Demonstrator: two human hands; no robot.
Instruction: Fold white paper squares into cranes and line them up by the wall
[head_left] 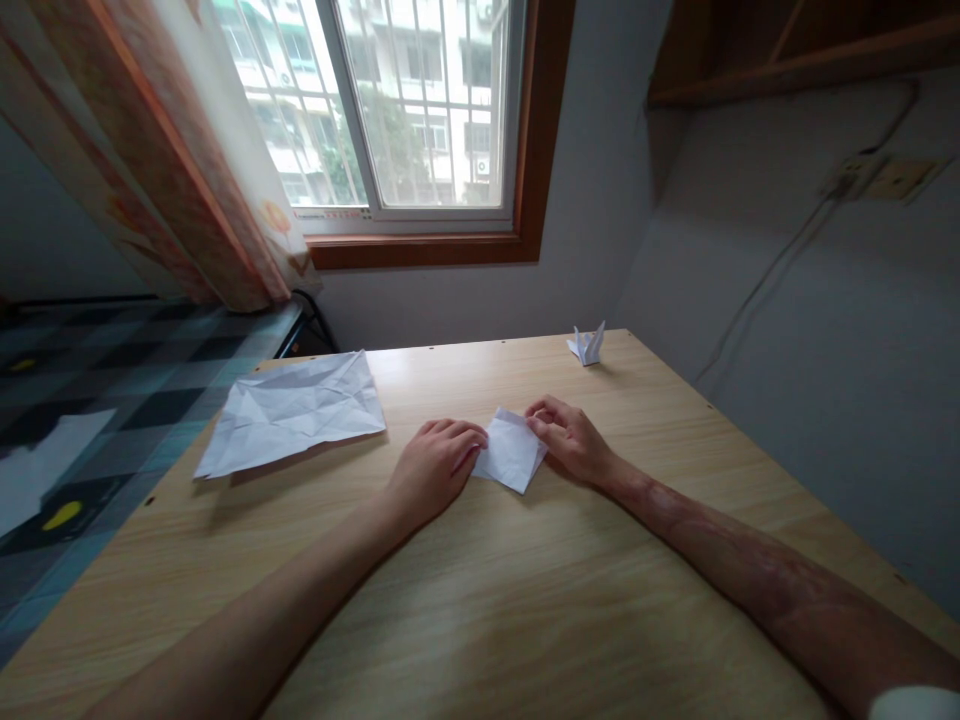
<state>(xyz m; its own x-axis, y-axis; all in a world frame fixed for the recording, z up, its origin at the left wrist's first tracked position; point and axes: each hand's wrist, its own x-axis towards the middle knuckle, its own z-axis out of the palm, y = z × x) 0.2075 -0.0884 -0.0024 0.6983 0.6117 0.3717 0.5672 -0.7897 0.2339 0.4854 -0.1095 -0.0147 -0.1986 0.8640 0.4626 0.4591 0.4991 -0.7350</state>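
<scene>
A small folded white paper (pixel 511 452) lies on the wooden table (pixel 525 600) between my hands. My left hand (pixel 435 468) rests on the table with its fingers curled, the fingertips pressing the paper's left edge. My right hand (pixel 570 438) pinches the paper's upper right corner with fingers bent. The paper is partly lifted at that corner.
A large creased white sheet (pixel 294 410) lies at the table's back left. A small folded paper figure (pixel 588 345) stands at the far edge. A window (pixel 420 110) with a curtain (pixel 172 160) is behind; the wall runs along the table's right side, a bed to the left.
</scene>
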